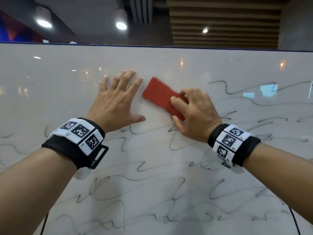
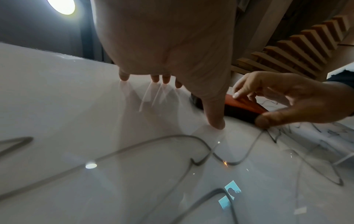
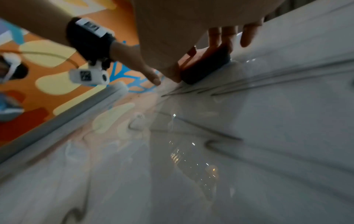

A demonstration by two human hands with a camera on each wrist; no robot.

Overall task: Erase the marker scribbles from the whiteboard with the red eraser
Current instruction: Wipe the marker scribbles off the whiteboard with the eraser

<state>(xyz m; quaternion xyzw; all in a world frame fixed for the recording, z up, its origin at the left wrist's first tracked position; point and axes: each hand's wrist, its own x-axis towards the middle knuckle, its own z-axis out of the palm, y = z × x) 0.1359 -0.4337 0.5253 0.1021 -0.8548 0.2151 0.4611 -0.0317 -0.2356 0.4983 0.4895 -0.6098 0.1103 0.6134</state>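
Note:
The red eraser (image 1: 160, 97) lies tilted against the whiteboard (image 1: 169, 63), its upper end blurred. My right hand (image 1: 193, 112) grips its lower end, thumb at one long edge and fingers curled over the other. In the left wrist view the eraser (image 2: 243, 104) shows a dark underside pressed on the board. My left hand (image 1: 116, 100) rests flat on the board just left of the eraser, fingers spread and straight. Black marker scribbles (image 1: 144, 165) cover the lower and right parts of the board. The band above and around the hands is wiped white.
The board's dark top edge (image 1: 186, 46) runs across the head view, with ceiling lights (image 1: 121, 25) above. A black cable (image 1: 295, 221) hangs at the lower right. The right wrist view shows the board's frame (image 3: 63, 112) and a patterned orange floor (image 3: 47, 50).

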